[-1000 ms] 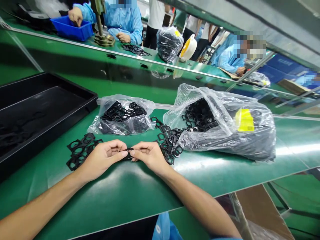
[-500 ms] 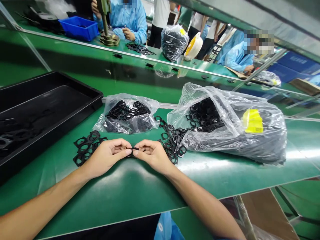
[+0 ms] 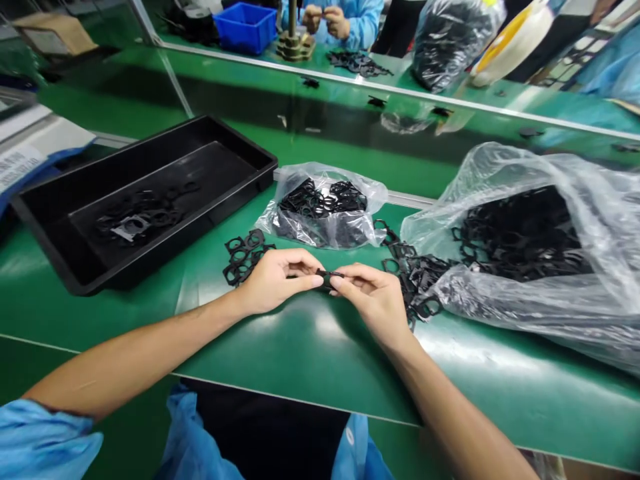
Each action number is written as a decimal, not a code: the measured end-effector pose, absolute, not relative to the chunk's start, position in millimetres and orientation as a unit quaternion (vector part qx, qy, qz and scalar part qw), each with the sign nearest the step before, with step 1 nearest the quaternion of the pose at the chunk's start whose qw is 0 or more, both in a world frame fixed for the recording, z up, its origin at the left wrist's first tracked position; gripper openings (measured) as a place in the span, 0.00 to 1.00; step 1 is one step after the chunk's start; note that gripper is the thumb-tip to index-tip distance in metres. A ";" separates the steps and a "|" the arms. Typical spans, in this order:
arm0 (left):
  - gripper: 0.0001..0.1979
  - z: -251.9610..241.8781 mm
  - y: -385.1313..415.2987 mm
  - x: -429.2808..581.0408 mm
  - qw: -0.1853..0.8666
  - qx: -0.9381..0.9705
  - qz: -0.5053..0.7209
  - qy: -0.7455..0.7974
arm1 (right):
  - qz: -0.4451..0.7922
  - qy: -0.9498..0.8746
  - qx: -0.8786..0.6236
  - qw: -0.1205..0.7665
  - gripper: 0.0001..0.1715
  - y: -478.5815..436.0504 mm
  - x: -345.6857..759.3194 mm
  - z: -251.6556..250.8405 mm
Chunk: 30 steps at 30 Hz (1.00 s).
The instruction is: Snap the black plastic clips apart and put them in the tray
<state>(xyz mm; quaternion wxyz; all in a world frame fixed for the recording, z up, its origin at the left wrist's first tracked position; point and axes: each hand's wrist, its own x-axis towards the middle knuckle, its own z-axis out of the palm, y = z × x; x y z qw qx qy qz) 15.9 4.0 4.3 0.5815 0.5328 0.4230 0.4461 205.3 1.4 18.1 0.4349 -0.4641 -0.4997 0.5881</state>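
Observation:
My left hand (image 3: 280, 279) and my right hand (image 3: 373, 297) meet above the green table, both closed in a pinch on one small black plastic part (image 3: 327, 277). The part is seen edge-on, and the fingertips cover its ends. Left of my left hand lies a small pile of flat black parts with round holes (image 3: 245, 252). Beside my right hand is a looser heap of similar black parts (image 3: 415, 273), spilling from a large clear bag (image 3: 530, 303). Behind my hands stands a smaller clear bag (image 3: 325, 230) with more black parts in it.
A black tray (image 3: 235, 183) on the left holds several black parts and a greyish piece. A low divider with a metal rail (image 3: 400, 97) crosses behind. Beyond it are a blue bin (image 3: 245, 28), a full bag (image 3: 453, 40) and a co-worker's hands (image 3: 327, 21).
The view has swung left and down, so the scene sits further right and more of the tray shows. My hands still pinch the black part together.

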 end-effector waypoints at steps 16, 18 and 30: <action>0.15 1.7 9.7 13.3 0.653 0.482 0.435 0.391 | 0.643 -0.456 -0.461 0.408 0.19 7.4 207.3 20.8; 0.15 0.8 10.1 12.9 0.647 0.482 0.436 0.398 | 0.636 -0.457 -0.468 0.409 0.19 8.3 207.6 19.0; 0.12 5.9 10.4 12.0 0.632 0.486 0.440 0.414 | 0.621 -0.464 -0.464 0.430 0.18 4.7 205.7 21.8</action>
